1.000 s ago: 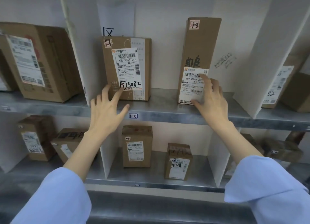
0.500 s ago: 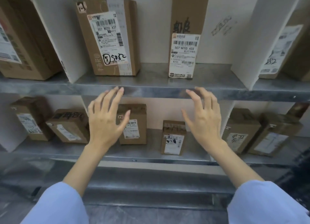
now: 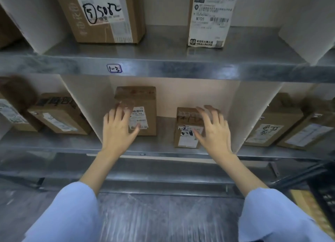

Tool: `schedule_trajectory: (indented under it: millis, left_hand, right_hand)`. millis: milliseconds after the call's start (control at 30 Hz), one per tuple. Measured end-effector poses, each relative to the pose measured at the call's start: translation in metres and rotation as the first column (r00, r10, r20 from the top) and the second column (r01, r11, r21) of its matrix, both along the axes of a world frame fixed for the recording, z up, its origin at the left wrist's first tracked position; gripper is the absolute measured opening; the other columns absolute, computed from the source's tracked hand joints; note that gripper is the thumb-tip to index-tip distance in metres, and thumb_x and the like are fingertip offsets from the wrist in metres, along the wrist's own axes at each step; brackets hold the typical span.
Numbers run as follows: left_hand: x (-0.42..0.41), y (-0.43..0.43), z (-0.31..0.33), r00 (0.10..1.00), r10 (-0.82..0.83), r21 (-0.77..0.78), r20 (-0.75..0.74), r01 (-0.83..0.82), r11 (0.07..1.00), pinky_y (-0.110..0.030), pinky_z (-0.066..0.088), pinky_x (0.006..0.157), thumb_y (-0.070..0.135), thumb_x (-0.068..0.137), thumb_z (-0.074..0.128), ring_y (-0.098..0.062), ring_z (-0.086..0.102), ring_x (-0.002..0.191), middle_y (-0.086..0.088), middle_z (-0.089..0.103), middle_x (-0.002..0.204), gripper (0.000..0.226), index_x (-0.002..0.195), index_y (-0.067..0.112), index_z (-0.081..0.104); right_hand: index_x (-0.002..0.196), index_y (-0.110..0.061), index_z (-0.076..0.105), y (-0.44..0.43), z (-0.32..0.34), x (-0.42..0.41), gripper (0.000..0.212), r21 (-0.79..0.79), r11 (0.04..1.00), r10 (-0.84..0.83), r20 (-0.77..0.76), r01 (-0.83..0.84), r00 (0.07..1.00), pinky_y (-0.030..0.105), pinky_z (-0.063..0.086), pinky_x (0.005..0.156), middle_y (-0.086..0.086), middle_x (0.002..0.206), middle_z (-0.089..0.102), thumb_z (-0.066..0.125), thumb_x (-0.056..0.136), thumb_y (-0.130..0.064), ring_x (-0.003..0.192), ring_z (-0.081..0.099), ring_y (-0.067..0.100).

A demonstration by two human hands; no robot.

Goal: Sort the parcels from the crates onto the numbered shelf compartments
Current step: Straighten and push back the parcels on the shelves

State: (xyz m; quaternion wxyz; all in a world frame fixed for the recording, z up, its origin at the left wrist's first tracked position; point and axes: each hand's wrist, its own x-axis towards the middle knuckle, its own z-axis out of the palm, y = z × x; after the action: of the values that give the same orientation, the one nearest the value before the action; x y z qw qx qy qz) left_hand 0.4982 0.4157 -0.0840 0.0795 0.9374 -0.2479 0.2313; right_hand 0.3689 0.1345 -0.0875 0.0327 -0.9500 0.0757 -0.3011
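Steel rack (image 3: 181, 71), two levels in view. White divider panels (image 3: 253, 114) split each level into compartments.

Upper level: large parcel (image 3: 108, 24) with "5082" handwritten on its label, on the left. Tall parcel (image 3: 210, 18) labelled "507-N705 A33" stands to its right, well apart. Both are upright with their tops cut off by the frame.

Light blue sleeves (image 3: 68, 214) fill the bottom corners. Dark crate (image 3: 326, 194) at the right edge, mostly out of frame.

Lower level, left compartment: two parcels (image 3: 59, 114), blurred. Right compartment: two more (image 3: 272, 125) side by side, tilted back.

Lower middle compartment holds two:
- Taller brown parcel (image 3: 145, 100) upright on the left, set further back.
- Short parcel (image 3: 184, 133) to its right, nearer the front edge. The two aren't touching.

Left hand (image 3: 117, 131) has fingers spread and relaxed and grips nothing. It sits in front of the taller brown parcel's lower left corner, thumb tip over the label's bottom edge. Can't tell if it's in contact.

Right hand (image 3: 212, 131) is the same: fingers splayed, nothing held, overlapping the short parcel's right half. Fingertips are motion-blurred, so contact is unclear.

Small tag (image 3: 114, 68) reading "1-3" is on the upper shelf's front edge, below the large parcel.
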Motion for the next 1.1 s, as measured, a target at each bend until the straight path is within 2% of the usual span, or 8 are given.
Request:
schedule_trajectory:
  millis: [133,267,367,500,600,733,867,1100]
  left_hand:
    - [0.02,-0.001,-0.006,0.995,0.055,-0.001,-0.078,-0.055,0.998,-0.047,0.039,0.088,0.051,0.081,0.05,-0.038,0.037,0.129,-0.014,0.038,0.149,0.069,0.139,0.014,0.046]
    - [0.032,-0.002,-0.005,0.994,0.029,-0.061,-0.109,-0.036,0.998,-0.05,0.042,0.089,0.048,0.08,0.054,-0.039,0.033,0.135,-0.01,0.031,0.155,0.075,0.147,0.02,0.038]
    - [0.036,-0.002,-0.007,0.994,0.004,-0.098,-0.112,-0.015,0.995,-0.052,0.044,0.09,0.045,0.08,0.056,-0.038,0.033,0.136,-0.01,0.032,0.154,0.074,0.147,0.019,0.039]
    - [0.039,0.0,-0.011,0.995,-0.009,-0.132,-0.103,-0.005,0.991,-0.05,0.046,0.09,0.044,0.078,0.056,-0.037,0.036,0.136,-0.008,0.035,0.152,0.072,0.145,0.019,0.042]
    - [0.041,0.002,-0.015,0.996,-0.016,-0.144,-0.091,0.002,0.99,-0.05,0.046,0.09,0.044,0.078,0.055,-0.036,0.038,0.135,-0.007,0.037,0.151,0.071,0.144,0.02,0.043]
    - [0.043,0.005,-0.017,0.997,-0.011,-0.141,-0.074,0.001,0.99,-0.048,0.046,0.09,0.041,0.076,0.058,-0.036,0.04,0.133,-0.007,0.039,0.15,0.072,0.143,0.02,0.044]
    - [0.04,0.004,-0.015,0.997,-0.004,-0.149,-0.075,-0.007,0.989,-0.047,0.046,0.089,0.04,0.076,0.059,-0.035,0.042,0.131,-0.008,0.041,0.149,0.071,0.143,0.019,0.046]
    - [0.039,0.004,-0.001,0.992,0.006,-0.061,-0.122,-0.014,0.998,-0.049,0.039,0.101,0.045,0.077,0.055,-0.037,0.038,0.135,-0.011,0.036,0.153,0.075,0.146,0.019,0.042]
  right_hand:
    - [0.142,-0.018,0.049,-0.008,-0.03,0.008,0.082,0.048,0.998,-0.037,-0.167,0.045,0.985,0.047,0.052,0.083,0.013,0.145,0.046,0.085,0.07,-0.038,0.12,0.053,0.038]
    - [0.144,-0.022,0.044,-0.013,-0.049,0.015,0.09,0.125,0.985,-0.085,-0.236,0.117,0.968,0.047,0.054,0.079,0.009,0.144,0.043,0.088,0.066,-0.031,0.117,0.053,0.036]
    - [0.145,-0.02,0.042,-0.015,-0.059,0.019,0.093,0.2,0.977,-0.039,-0.206,0.081,0.978,0.049,0.057,0.076,0.013,0.141,0.043,0.089,0.065,-0.021,0.114,0.054,0.038]
    - [0.148,-0.023,0.037,-0.017,-0.07,0.026,0.092,0.377,0.926,0.048,-0.152,0.013,0.987,0.046,0.06,0.063,0.01,0.144,0.032,0.084,0.07,-0.01,0.116,0.053,0.036]
    - [0.148,-0.021,0.038,-0.02,-0.074,0.033,0.088,0.423,0.906,0.063,-0.131,-0.001,0.989,0.046,0.06,0.061,0.008,0.146,0.027,0.082,0.073,-0.006,0.113,0.053,0.033]
    - [0.148,-0.022,0.036,-0.027,-0.075,0.043,0.087,0.441,0.897,0.07,-0.128,-0.007,0.989,0.045,0.06,0.064,0.004,0.148,0.024,0.081,0.075,-0.002,0.109,0.054,0.029]
    - [0.148,-0.022,0.035,-0.033,-0.073,0.051,0.087,0.445,0.896,0.071,-0.153,0.004,0.986,0.047,0.061,0.07,0.002,0.149,0.021,0.08,0.076,-0.002,0.121,0.047,0.028]
    - [0.148,-0.019,0.035,-0.033,-0.063,0.049,0.086,0.292,0.953,0.005,-0.275,0.079,0.961,0.045,0.06,0.064,0.009,0.151,0.028,0.082,0.077,-0.019,0.127,0.043,0.036]
